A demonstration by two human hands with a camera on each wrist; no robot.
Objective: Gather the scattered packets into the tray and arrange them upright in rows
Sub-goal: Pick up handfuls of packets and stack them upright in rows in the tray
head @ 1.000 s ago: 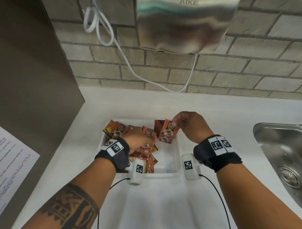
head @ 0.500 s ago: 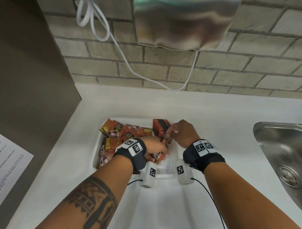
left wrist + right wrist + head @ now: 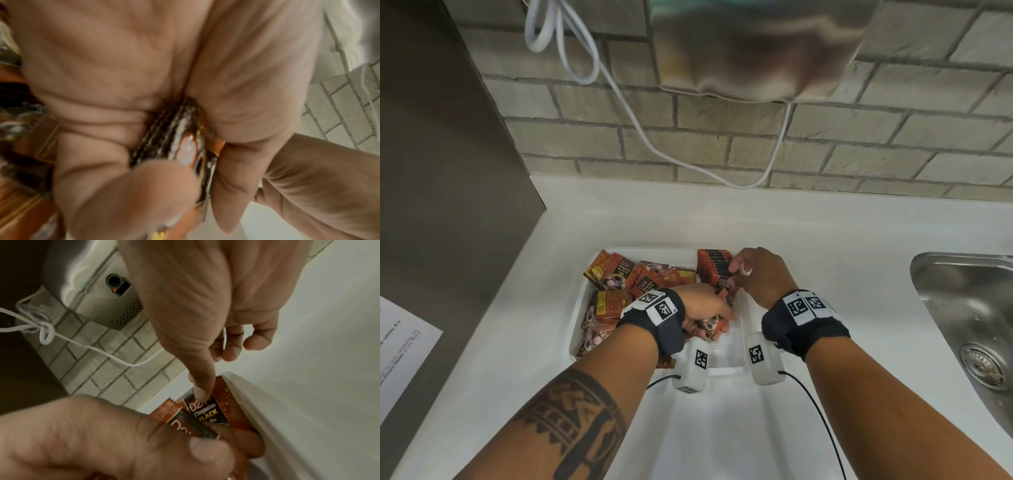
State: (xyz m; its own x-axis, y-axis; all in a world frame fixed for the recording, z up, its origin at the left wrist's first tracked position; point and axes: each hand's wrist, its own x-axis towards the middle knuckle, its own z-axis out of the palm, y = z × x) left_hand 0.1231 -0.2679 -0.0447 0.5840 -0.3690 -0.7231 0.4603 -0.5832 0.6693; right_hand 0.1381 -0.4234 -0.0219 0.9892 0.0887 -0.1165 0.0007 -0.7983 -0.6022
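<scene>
On the left, a printed sheet [image 3: 400, 346] lies on the white counter [image 3: 808, 226], clear of the work. In the left half of the white tray [image 3: 577, 318], loose coffee packets [image 3: 619, 274] lie flat and overlapping, not yet sorted. The left hand [image 3: 702, 308] is curled round a small stack of packets [image 3: 174, 138], apparently a supply for feeding the row. The right hand [image 3: 760, 274] presses its thumb on the front packet of the upright row [image 3: 714, 265] at the tray's far right corner, probably to stop it toppling. The dryer's cable [image 3: 654, 147] hangs on the wall behind; the steel sink [image 3: 969, 308] lies at far right. Both wrists crowd the tray's near end.
</scene>
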